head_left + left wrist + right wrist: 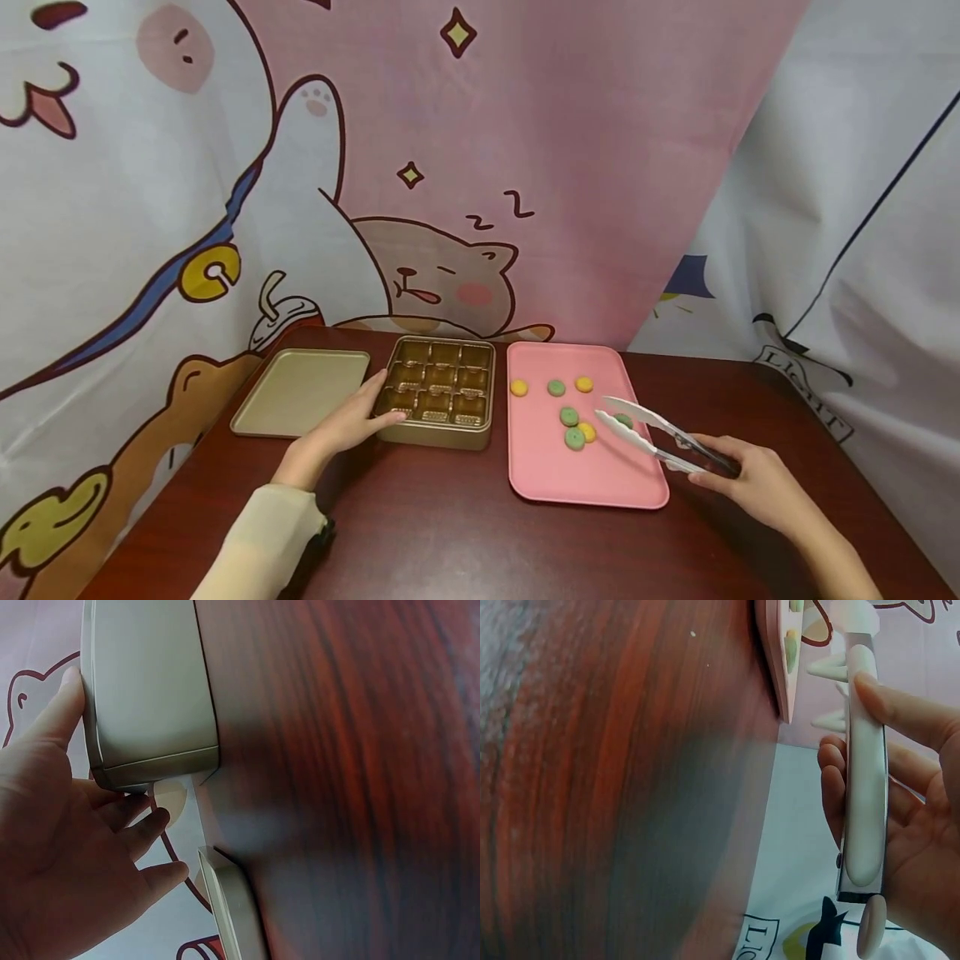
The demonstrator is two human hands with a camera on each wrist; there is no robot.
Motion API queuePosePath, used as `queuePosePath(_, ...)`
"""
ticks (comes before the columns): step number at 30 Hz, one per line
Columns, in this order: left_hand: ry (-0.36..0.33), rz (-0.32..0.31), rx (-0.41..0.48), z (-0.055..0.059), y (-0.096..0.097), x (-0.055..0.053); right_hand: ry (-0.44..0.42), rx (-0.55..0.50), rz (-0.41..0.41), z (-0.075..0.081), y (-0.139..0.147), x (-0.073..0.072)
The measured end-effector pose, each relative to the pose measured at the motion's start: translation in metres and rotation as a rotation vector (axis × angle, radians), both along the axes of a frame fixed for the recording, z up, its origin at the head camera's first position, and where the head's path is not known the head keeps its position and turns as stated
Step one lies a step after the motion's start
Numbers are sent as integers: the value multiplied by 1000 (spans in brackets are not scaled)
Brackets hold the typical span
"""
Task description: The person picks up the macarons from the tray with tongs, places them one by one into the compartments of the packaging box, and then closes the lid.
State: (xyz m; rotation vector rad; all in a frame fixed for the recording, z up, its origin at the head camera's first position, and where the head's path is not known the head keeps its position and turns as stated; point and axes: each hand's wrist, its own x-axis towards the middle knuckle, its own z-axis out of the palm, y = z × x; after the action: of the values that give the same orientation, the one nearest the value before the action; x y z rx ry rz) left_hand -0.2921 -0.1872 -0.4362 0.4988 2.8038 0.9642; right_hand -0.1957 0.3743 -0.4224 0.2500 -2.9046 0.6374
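A gold box (438, 436) with a brown divided insert (441, 379) stands mid-table. My left hand (347, 427) rests at its front left corner, thumb over the rim, the other fingers extended along the left side. In the left wrist view these fingers are spread loosely beside the box (154, 682). My right hand (757, 483) grips white-tipped tongs (636, 438) by the handle; their arms are spread apart over the pink tray (555, 483). Several small round pieces lie on that tray, such as a green piece (556, 387) and a yellow piece (519, 387). One green piece (623, 420) is partly behind the tongs.
A flat gold lid-like tray (307, 387) lies left of the box. Everything stands on a dark red wooden table (435, 533). A cloth with cartoon animals (450, 275) hangs behind the table and along its sides.
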Motion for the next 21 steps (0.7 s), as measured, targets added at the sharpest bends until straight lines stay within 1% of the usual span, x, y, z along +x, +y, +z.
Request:
queuePosePath(2,-5,5,-2,0,-1,0,-21,2,15,0,-1,0)
queuePosePath(7,9,0,-8,-1,0,-2,-69,15,42,-3,0,1)
queuePosePath(11,6,-5,-9,-2,1,-2,-92,21,58,-6,2,1)
queuePosePath(18,-5,6,3,1,0,-1,-58,-4,89,-6,4,-1)
queuePosePath(21,-4,5,-4,1,-1,-1,-37,15,106,-4,2,-1)
